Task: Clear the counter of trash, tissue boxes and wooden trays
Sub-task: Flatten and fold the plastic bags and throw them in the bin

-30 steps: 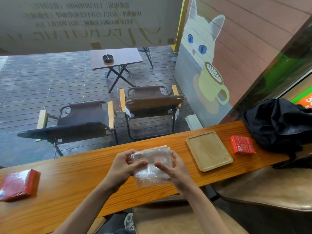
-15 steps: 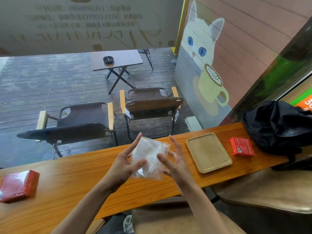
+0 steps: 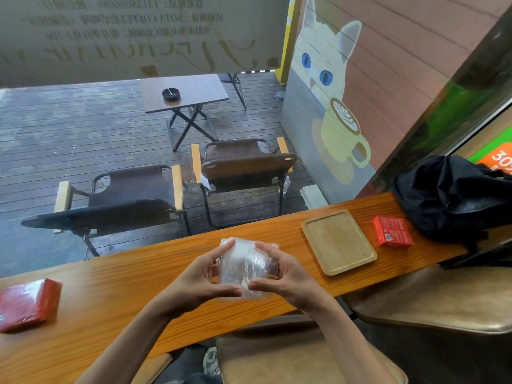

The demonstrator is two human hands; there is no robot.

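Tray (image 3: 338, 241) between wrapper (image 3: 243, 268), box (image 3: 393, 230)

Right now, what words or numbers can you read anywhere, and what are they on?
"30", cut off at the frame edge: orange sign.
"SOTA COFFEE", mirrored, with a phone number and Chinese lines too blurred to read: window banner.
Red box: print too small to read.
Red packet: nothing readable.
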